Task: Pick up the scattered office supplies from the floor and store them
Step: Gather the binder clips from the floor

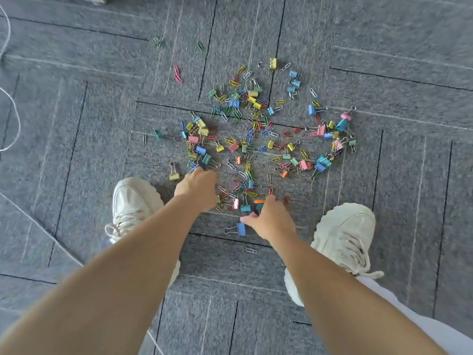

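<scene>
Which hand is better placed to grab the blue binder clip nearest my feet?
Right. The right hand has its thumb beside the blue clip; the left hand is farther off, at the left of the pile.

You will find no text, label, brand or number that can be read here: none on the clips (193, 139) under and ahead of your fingers (249, 221), none on the shoes (133, 198) flanking them, none on the floor (384, 47)
</scene>
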